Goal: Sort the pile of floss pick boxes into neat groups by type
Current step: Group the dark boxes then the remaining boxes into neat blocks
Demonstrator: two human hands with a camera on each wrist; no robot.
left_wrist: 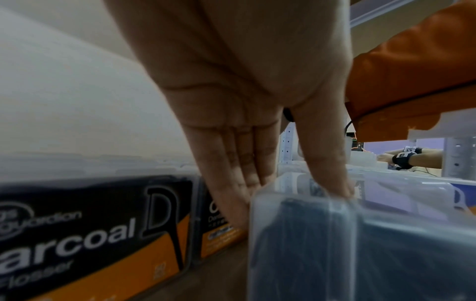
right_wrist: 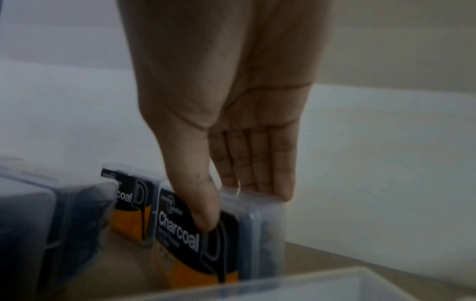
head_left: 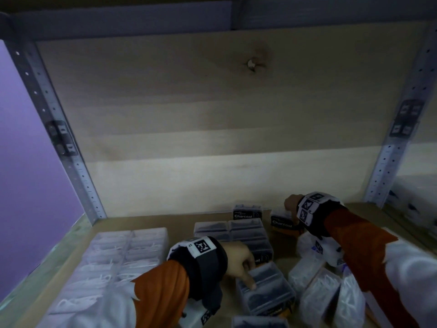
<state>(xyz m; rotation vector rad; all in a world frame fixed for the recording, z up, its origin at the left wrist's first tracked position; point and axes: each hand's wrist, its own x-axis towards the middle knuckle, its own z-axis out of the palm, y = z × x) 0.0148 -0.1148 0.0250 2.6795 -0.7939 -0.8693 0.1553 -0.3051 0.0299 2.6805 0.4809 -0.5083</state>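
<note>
My left hand pinches a clear box of black charcoal picks that lies flat near the shelf front. In the left wrist view the fingers press its left side and the thumb its top edge, so my left hand spans the flat charcoal box. At the back, my right hand grips an upright box labelled Charcoal. My right hand has its thumb on the label of the upright box and its fingers behind. Another upright charcoal box stands to its left.
A neat block of white pick boxes fills the shelf's left. Flat charcoal boxes sit mid-shelf. A loose pile of white boxes lies at the right front. Metal uprights and a wooden back panel bound the bay.
</note>
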